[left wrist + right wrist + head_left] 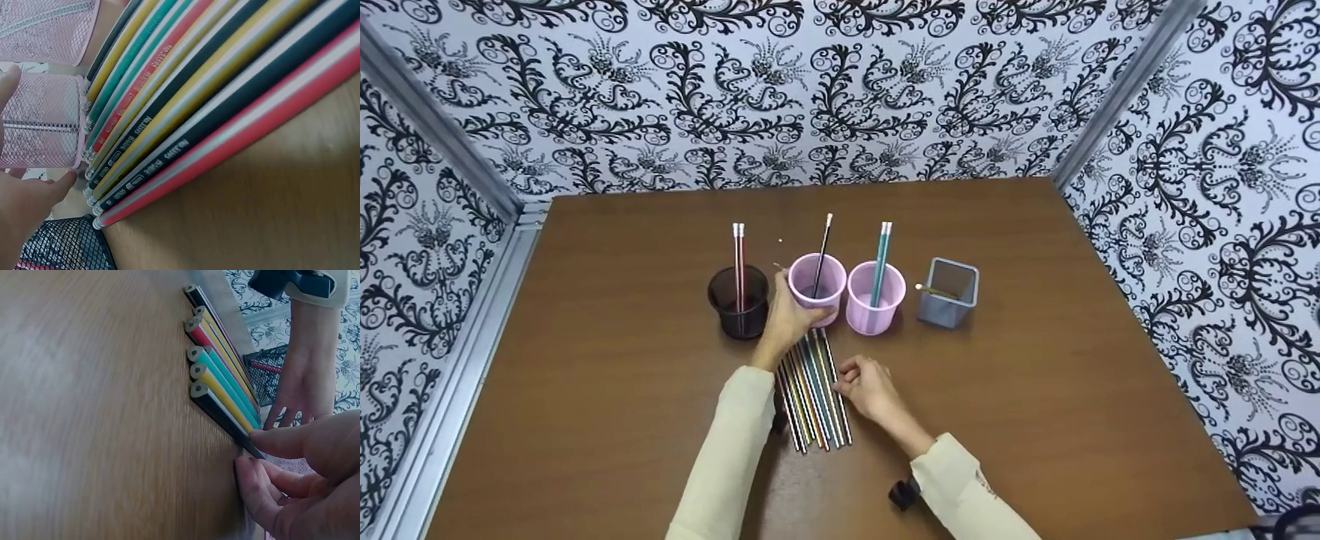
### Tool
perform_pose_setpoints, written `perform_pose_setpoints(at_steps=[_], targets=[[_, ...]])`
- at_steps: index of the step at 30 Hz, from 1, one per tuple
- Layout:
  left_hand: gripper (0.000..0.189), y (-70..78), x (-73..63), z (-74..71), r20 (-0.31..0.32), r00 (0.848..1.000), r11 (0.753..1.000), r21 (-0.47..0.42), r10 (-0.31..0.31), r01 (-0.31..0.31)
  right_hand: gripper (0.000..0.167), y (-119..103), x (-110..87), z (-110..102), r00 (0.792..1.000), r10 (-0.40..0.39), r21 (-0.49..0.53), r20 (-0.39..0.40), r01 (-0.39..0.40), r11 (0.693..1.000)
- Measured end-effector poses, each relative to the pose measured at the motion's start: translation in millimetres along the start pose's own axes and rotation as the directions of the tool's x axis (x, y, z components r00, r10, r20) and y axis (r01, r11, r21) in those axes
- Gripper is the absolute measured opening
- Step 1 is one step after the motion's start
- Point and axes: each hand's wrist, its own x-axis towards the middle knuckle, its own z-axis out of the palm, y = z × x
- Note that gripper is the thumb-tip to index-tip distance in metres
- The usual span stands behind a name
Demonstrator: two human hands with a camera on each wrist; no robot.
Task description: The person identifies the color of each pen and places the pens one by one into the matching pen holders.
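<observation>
My left hand (pixel 789 319) grips a pink mesh pencil cup (pixel 817 271) from its near left side, and one black pencil (pixel 824 244) leans inside that cup. Just in front lies a row of striped pencils (pixel 808 397), side by side on the table, in red, black, yellow and green. At the row's right edge, my right hand (pixel 871 388) pinches the outermost black pencil (pixel 216 413) between thumb and fingertips. That pencil lies beside a yellow one (pixel 216 391) in the right wrist view. The unsharpened ends face toward me.
Left of the held cup stands a black mesh cup (pixel 744 324) with red pencils. To its right are a second pink cup (pixel 873 319) with green pencils and a grey square holder (pixel 941 311) with a yellowish pencil. Patterned walls (pixel 780 90) enclose the brown table (pixel 1035 405).
</observation>
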Motion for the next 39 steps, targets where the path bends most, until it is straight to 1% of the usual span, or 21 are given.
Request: perform_pose_setpoints(at_steps=[2,5,9,12,13,15,18,20,22,24,25,26,28,31,33,35,39], targets=[[0.091,0.1,0.5,0.3,-0.008,1.000,1.000,-0.002,0.002,-0.002,0.026,0,0.1,1,1.000,0.001,-0.007,-0.007,-0.001,1.000],[0.092,0.0,0.7,0.5,-0.002,1.000,1.000,0.007,0.009,-0.009,0.028,-3,-0.1,1,0.999,0.033,-0.019,-0.008,-0.033,0.999],[0.094,-2.2,1.2,-0.5,0.004,0.999,0.999,-0.002,0.039,-0.039,0.029,-8,1.6,3,0.998,0.069,-0.048,-0.010,-0.070,0.996],[0.092,-3.8,2.4,1.6,-0.008,0.997,0.997,-0.011,0.076,-0.076,0.026,-10,3.5,3,0.998,0.062,-0.076,-0.021,-0.064,0.995],[0.091,-4.1,2.7,2.2,-0.014,0.997,0.997,-0.013,0.080,-0.080,0.025,-11,4.0,4,0.999,0.048,-0.092,-0.024,-0.050,0.994],[0.088,-4.8,3.1,3.1,-0.026,0.997,0.997,-0.017,0.077,-0.077,0.024,-12,4.8,4,0.999,0.027,-0.124,-0.027,-0.030,0.992],[0.088,-5.3,3.1,3.9,-0.030,0.998,0.999,-0.014,0.046,-0.047,0.021,-14,4.8,1,0.999,0.043,-0.162,-0.006,-0.044,0.986],[0.088,-5.7,3.1,3.5,-0.028,0.999,0.999,-0.005,0.033,-0.033,0.019,-15,4.5,-1,0.993,0.113,-0.112,0.045,-0.107,0.988],[0.090,-6.3,3.3,3.0,-0.022,0.999,1.000,0.005,0.029,-0.029,0.018,-18,3.2,-6,0.979,0.182,-0.053,0.097,-0.177,0.983],[0.090,-6.6,4.1,2.5,-0.011,0.999,0.999,0.001,0.032,-0.032,0.019,-20,1.6,-12,0.965,0.225,0.006,0.133,-0.228,0.974],[0.090,-7.0,4.3,1.9,-0.009,0.999,0.999,0.004,0.035,-0.035,0.019,-22,0.3,-15,0.962,0.232,0.024,0.142,-0.238,0.971],[0.091,-7.7,4.8,1.4,-0.003,0.999,0.999,-0.001,0.044,-0.044,0.018,-24,-1.1,-19,0.967,0.218,0.018,0.133,-0.223,0.975],[0.090,-9.9,6.4,1.5,0.015,0.996,0.995,-0.055,0.085,-0.084,0.018,-28,-3.0,-27,0.979,0.173,0.007,0.108,-0.175,0.985],[0.086,-12.7,9.0,2.2,0.029,0.989,0.979,-0.149,0.144,-0.138,0.016,-36,-4.4,-37,0.997,0.051,0.023,0.061,-0.053,0.998],[0.084,-14.1,9.9,3.3,0.034,0.985,0.965,-0.209,0.168,-0.157,0.016,-42,-3.1,-43,0.999,-0.024,0.052,0.037,0.022,0.998],[0.084,-14.1,9.6,4.2,0.026,0.987,0.963,-0.226,0.161,-0.151,0.016,-49,-0.9,-48,0.997,-0.083,0.086,0.007,0.082,0.993],[0.085,-15.2,8.9,5.7,0.033,0.989,0.965,-0.226,0.145,-0.134,0.014,-64,8.1,-60,0.990,-0.123,0.146,-0.069,0.132,0.980]])
